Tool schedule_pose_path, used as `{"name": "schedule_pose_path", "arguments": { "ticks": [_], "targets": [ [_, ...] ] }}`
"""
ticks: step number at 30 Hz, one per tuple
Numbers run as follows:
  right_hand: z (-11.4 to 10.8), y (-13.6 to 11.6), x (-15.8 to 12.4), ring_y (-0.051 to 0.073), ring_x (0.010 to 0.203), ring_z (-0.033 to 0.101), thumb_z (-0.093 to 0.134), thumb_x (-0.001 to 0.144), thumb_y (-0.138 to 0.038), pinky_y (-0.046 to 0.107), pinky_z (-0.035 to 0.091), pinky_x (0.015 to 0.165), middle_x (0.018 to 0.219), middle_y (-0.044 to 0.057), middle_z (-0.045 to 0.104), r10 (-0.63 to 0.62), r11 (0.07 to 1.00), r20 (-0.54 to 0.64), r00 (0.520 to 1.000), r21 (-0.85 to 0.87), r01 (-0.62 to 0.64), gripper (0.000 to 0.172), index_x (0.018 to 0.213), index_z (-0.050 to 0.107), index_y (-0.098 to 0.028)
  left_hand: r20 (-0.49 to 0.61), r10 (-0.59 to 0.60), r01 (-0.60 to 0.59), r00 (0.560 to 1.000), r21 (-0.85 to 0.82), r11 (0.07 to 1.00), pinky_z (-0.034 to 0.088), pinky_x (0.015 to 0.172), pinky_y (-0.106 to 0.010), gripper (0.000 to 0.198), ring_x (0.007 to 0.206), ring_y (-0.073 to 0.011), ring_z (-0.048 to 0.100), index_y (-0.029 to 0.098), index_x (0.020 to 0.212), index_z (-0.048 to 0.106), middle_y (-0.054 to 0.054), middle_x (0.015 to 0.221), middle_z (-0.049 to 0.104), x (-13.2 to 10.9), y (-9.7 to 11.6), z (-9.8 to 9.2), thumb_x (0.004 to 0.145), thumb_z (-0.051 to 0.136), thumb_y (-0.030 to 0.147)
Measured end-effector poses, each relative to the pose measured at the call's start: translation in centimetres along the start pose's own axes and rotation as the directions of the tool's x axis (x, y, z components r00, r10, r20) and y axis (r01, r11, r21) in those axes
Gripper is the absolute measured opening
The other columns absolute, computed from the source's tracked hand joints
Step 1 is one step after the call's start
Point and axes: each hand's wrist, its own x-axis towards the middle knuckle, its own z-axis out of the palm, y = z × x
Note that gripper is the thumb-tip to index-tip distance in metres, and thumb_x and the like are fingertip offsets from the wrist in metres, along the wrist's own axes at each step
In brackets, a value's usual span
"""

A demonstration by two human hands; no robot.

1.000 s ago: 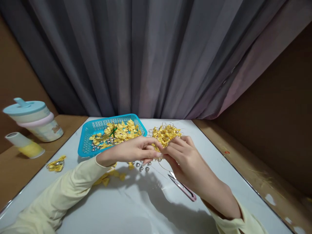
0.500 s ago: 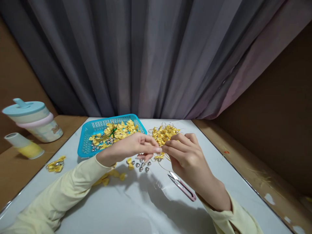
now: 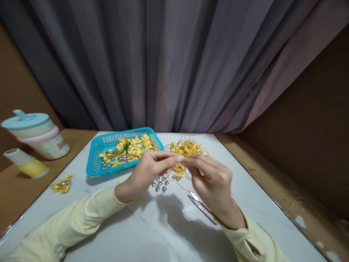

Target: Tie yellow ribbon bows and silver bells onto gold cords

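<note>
Now hands together above tabletop (image 3: 152, 229): left hand (image 3: 148, 171), right hand (image 3: 214, 180) pinch gold ribbon flower (image 3: 178, 170) at fingertips, just over silver bells (image 3: 160, 184). Flower looks feather-light, soft, crushable, its wire springy; better gripped by wire than petals. Snips (image 3: 203, 208) lie under right hand.

The light is soft and fairly bright over the desk (image 3: 152, 233), coming from above and the far side, so the left hand (image 3: 148, 169) and right hand (image 3: 212, 178) throw blurry grey shadows towards the near edge. The desk's pale top shows a faint sheen but no harsh glare. The curtain (image 3: 174, 65) is dimmer and darkens towards the upper corners. The wide lens splays the desk edges and tilts the cup (image 3: 35, 134) at the left, which looks slightly smeared. The yellow ornament (image 3: 178, 170) pinched between both hands is too small for detail.
</note>
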Motion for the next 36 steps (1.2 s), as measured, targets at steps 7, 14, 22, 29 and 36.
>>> {"name": "schedule_pose_path", "arguments": {
  "ticks": [7, 14, 22, 29, 36],
  "targets": [
    [-0.3, -0.1, 0.3, 0.011, 0.054, 0.051, 0.047, 0.079, -0.004, 0.024, 0.039, 0.051, 0.058, 0.001, 0.057, 0.082, 0.989, 0.09, 0.993, 0.115, -0.092, 0.022, 0.065, 0.056, -0.018, 0.045, 0.446, -0.416, 0.894, 0.459, 0.785, 0.043, 0.048, -0.023, 0.019, 0.052, -0.0103, 0.054, 0.014, 0.088, 0.072, -0.005, 0.071, 0.07, -0.4, -0.5, 0.2, 0.083, 0.057, 0.025],
    [-0.6, 0.5, 0.6, 0.01, 0.052, 0.042, 0.045, 0.084, -0.011, 0.023, 0.032, 0.051, 0.059, 0.0, 0.05, 0.064, 0.994, 0.245, 0.967, 0.071, -0.083, 0.019, 0.066, 0.051, -0.017, 0.298, 0.507, -0.566, 0.809, 0.627, 0.535, 0.049, 0.065, -0.023, 0.021, 0.072, -0.0133, 0.064, 0.016, 0.093, 0.066, -0.005, 0.086, 0.071, -0.3, 0.2, -0.7, 0.09, 0.046, 0.019],
    [-1.0, 0.9, 0.7, 0.009, 0.054, 0.039, 0.041, 0.086, -0.009, 0.022, 0.029, 0.052, 0.061, -0.001, 0.046, 0.033, 0.991, 0.306, 0.951, 0.116, -0.072, 0.021, 0.067, 0.042, -0.018, 0.401, 0.219, -0.437, 0.889, 0.607, 0.664, 0.034, 0.049, -0.019, 0.022, 0.047, -0.0073, 0.045, 0.015, 0.095, 0.062, 0.005, 0.052, 0.05, 0.0, 1.8, -1.5, 0.092, 0.042, 0.025],
    [-1.0, 0.7, 0.8, 0.01, 0.055, 0.039, 0.038, 0.089, -0.013, 0.023, 0.028, 0.053, 0.061, -0.001, 0.045, 0.043, 0.984, 0.384, 0.922, 0.143, -0.106, 0.024, 0.066, 0.04, -0.018, 0.425, 0.145, -0.38, 0.893, 0.542, 0.75, 0.032, 0.049, -0.019, 0.018, 0.048, -0.0071, 0.041, 0.016, 0.089, 0.059, 0.007, 0.052, 0.046, 0.3, 1.1, -1.4, 0.088, 0.048, 0.03],
    [-2.3, 0.8, 2.0, 0.01, 0.056, 0.042, 0.034, 0.095, -0.032, 0.023, 0.033, 0.053, 0.06, -0.002, 0.044, 0.126, 0.944, 0.581, 0.804, 0.178, -0.277, 0.037, 0.062, 0.04, -0.018, 0.33, 0.108, -0.248, 0.938, 0.418, 0.874, 0.03, 0.044, -0.017, 0.017, 0.045, -0.0053, 0.039, 0.014, 0.081, 0.06, 0.006, 0.051, 0.045, 0.3, 0.6, -1.1, 0.086, 0.053, 0.029]
  ]
}}
